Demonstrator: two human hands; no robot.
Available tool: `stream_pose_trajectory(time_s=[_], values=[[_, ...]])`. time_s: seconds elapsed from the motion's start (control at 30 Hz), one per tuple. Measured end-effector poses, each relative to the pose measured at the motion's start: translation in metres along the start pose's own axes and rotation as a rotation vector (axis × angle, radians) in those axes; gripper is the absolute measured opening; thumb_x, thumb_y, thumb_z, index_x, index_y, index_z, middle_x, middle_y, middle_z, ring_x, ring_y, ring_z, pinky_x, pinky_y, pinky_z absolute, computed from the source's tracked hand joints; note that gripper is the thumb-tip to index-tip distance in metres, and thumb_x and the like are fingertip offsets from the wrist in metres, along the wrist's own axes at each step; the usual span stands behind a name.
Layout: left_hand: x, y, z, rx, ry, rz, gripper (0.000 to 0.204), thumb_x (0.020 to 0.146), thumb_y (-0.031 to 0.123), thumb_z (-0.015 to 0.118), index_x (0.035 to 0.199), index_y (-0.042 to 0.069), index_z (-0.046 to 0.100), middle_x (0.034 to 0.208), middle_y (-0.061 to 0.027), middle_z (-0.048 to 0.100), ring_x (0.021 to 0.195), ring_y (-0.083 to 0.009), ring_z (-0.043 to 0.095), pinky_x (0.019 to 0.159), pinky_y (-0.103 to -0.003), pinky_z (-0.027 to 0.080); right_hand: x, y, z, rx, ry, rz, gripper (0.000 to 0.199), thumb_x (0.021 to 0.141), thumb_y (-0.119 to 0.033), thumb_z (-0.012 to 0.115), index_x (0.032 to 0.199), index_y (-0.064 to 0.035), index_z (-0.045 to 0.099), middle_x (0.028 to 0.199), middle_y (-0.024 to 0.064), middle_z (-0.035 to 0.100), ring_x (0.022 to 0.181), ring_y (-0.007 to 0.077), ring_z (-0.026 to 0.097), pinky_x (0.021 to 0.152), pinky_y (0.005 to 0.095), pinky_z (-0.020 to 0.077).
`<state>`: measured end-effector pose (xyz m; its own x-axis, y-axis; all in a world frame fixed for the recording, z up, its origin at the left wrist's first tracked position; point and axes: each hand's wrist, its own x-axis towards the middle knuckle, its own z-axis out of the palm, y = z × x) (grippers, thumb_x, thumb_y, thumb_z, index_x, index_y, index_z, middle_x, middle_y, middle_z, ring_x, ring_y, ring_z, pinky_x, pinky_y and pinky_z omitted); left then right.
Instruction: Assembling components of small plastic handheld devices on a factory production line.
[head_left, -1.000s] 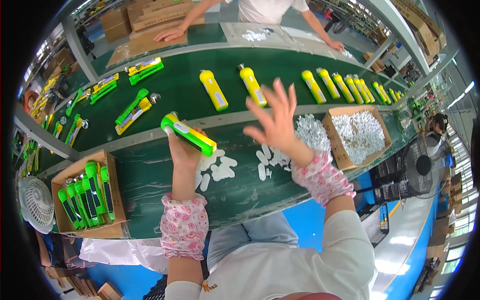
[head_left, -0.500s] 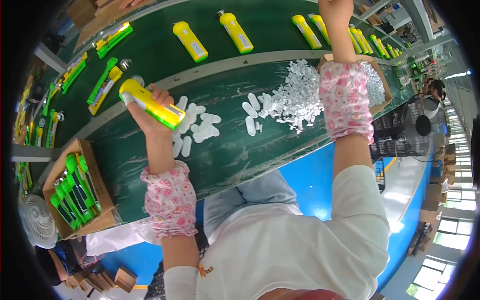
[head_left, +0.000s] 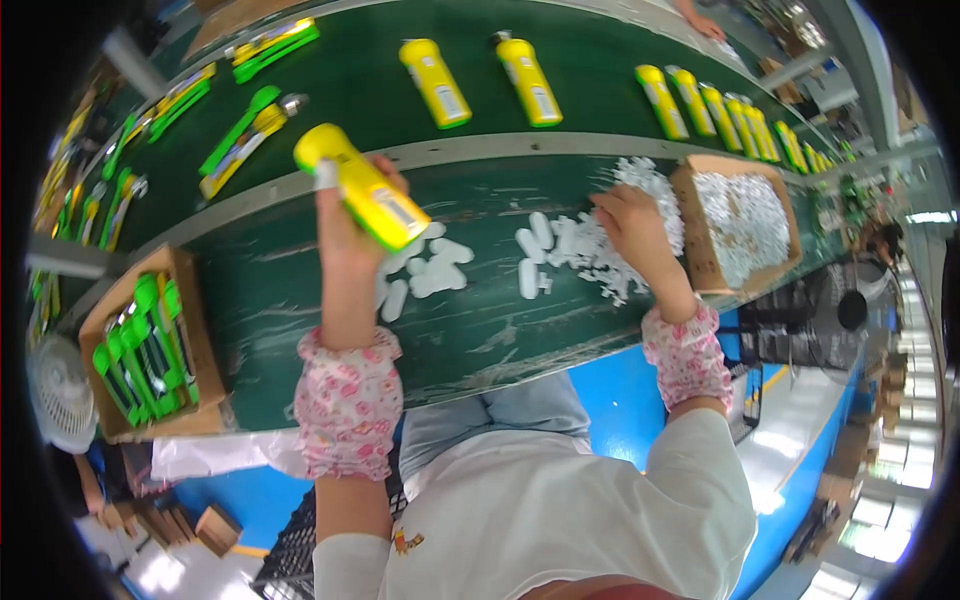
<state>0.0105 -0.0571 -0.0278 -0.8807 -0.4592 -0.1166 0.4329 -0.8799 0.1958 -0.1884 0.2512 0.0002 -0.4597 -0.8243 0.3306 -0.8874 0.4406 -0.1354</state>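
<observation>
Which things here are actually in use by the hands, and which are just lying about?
In use:
- yellow torch held in left hand
- loose white parts under right hand

Lying about:
- box of green parts
- yellow torches on the belt
- fan

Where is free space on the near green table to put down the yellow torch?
Bare green lies between the box of green parts and the left hand, and near the front edge. Crowded: white pieces, and the pile under the right hand.

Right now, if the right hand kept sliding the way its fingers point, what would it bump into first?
Probably the pile of small white plastic pieces its fingers already rest in. The right hand points up and left toward the conveyor's metal edge, but depth is unclear.
</observation>
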Motion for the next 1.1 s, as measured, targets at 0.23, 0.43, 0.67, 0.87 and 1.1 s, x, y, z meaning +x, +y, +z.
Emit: stream_pose_trajectory(time_s=[0.23, 0.43, 0.67, 0.87, 1.1], values=[[-0.007, -0.026, 0.019, 0.332, 0.148, 0.179, 0.039, 0.102, 0.029, 0.037, 0.126, -0.002, 0.038, 0.111, -0.0195, 0.056, 0.1, -0.0311, 0.06, 0.093, -0.045, 0.049, -0.013, -0.007, 0.011, -0.094, 0.097, 0.042, 0.02, 0.07, -0.002, 0.067, 0.089, -0.0077, 0.067, 0.086, 0.0068, 0.061, 0.085, 0.0283, 0.056, 0.074, 0.0409, 0.0451], [-0.016, -0.028, 0.027, 0.52, 0.042, 0.199, 0.04, 0.1, 0.027, 0.04, 0.13, 0.0, 0.036, 0.118, -0.0208, 0.056, 0.11, -0.0334, 0.058, 0.094, -0.049, 0.049, 0.006, -0.006, 0.006, 0.339, -0.042, 0.177, 0.018, 0.071, 0.001, 0.068, 0.087, -0.0048, 0.064, 0.08, 0.0073, 0.062, 0.077, 0.024, 0.059, 0.07, 0.0348, 0.0481], [-0.022, -0.035, 0.037, 0.61, -0.143, 0.196, 0.036, 0.093, 0.009, 0.037, 0.127, -0.001, 0.037, 0.118, -0.0183, 0.056, 0.105, -0.0321, 0.061, 0.088, -0.046, 0.053, 0.104, -0.092, -0.059, 0.977, 0.212, -0.032, 0.01, 0.083, 0.005, 0.065, 0.091, -0.0006, 0.069, 0.086, 0.0042, 0.067, 0.079, 0.008, 0.061, 0.071, 0.0208, 0.0495], [-0.017, -0.045, 0.031, 0.758, -0.238, 0.294, 0.044, 0.09, 0.013, 0.045, 0.128, -0.001, 0.029, 0.119, -0.0152, 0.049, 0.102, -0.0224, 0.057, 0.085, -0.033, 0.05, 0.123, -0.139, 0.004, 1.132, -0.032, -0.066, 0.014, 0.084, 0.003, 0.066, 0.097, -0.0012, 0.064, 0.09, 0.0031, 0.065, 0.079, 0.0104, 0.062, 0.069, 0.0235, 0.0515], [-0.025, -0.047, 0.033, 0.925, -0.189, 0.298, 0.049, 0.091, 0.01, 0.049, 0.129, -0.005, 0.022, 0.111, -0.0145, 0.049, 0.095, -0.0172, 0.055, 0.081, -0.031, 0.047, 0.125, -0.131, 0.02, 1.009, -0.006, -0.238, 0.016, 0.083, 0.008, 0.064, 0.097, 0.0003, 0.062, 0.099, 0.0061, 0.056, 0.089, 0.0139, 0.059, 0.073, 0.0254, 0.0532]])
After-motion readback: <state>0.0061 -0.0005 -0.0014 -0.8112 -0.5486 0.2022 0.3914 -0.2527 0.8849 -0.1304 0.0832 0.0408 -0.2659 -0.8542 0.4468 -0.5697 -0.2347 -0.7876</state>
